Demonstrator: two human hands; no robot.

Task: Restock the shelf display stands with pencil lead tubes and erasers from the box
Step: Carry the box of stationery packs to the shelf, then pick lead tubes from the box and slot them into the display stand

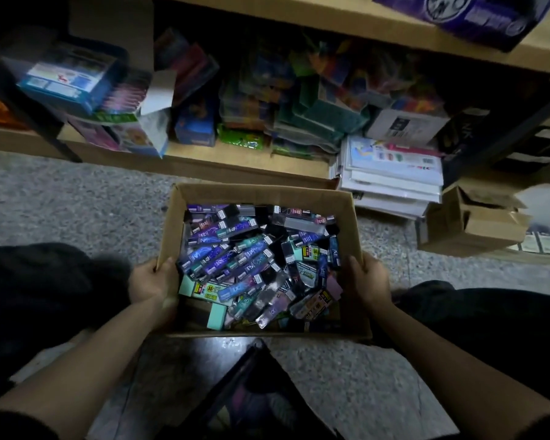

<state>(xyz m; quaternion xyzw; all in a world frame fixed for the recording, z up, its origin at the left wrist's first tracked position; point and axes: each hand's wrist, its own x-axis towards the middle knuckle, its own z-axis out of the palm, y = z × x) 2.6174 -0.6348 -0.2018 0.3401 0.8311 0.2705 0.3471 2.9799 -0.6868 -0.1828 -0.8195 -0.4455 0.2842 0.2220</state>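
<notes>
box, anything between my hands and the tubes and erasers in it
Nothing visible. The box is open on top, and the tubes and erasers lie uncovered in it. The left hand and right hand grip its side walls, right beside the heap.
</notes>
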